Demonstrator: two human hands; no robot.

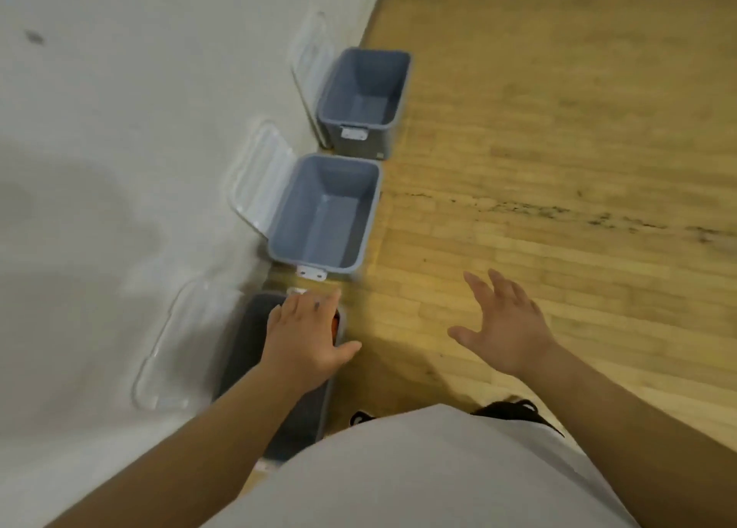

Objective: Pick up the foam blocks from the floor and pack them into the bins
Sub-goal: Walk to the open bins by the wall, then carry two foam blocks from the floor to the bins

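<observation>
Three grey-blue bins stand in a row along the white wall, each with its clear lid hinged open against the wall. The far bin [393,88] and the middle bin [369,212] show bare insides. My left hand [307,336] hovers palm down over the near bin [243,352], fingers spread, and hides most of its inside. A sliver of something orange [336,324] shows at that bin's right rim under my fingers; I cannot tell what it is. My right hand [504,324] is open above the wooden floor, holding nothing. No foam block is plainly visible on the floor.
The white wall [119,168] runs along the left. The wooden floor [558,168] stretches to the right, with a dark scuffed streak across it. My white shirt and a dark shoe [361,418] fill the bottom of the view.
</observation>
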